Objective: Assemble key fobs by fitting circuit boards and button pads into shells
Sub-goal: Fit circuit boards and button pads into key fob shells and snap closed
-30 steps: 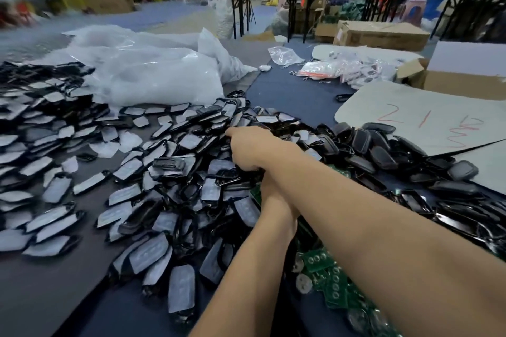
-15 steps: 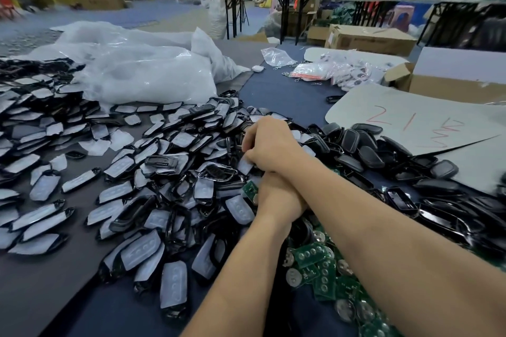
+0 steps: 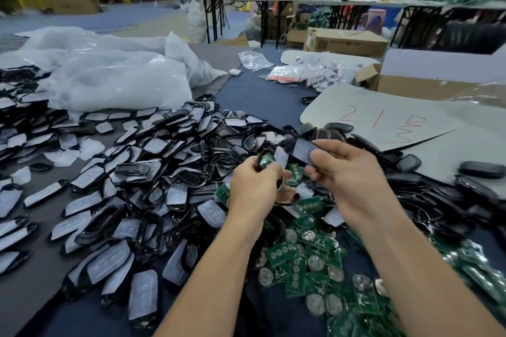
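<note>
Centre frame: left hand (image 3: 254, 189) curled round a green circuit board (image 3: 265, 160); right hand (image 3: 347, 180) pinches a black shell (image 3: 302, 151). Best to square the board to the shell before pressing.

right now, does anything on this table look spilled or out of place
Nothing stands out. The shells and circuit boards lie in loose heaps, seemingly stock rather than a spill. The left hand holds a green board, the right hand a dark shell.
</note>
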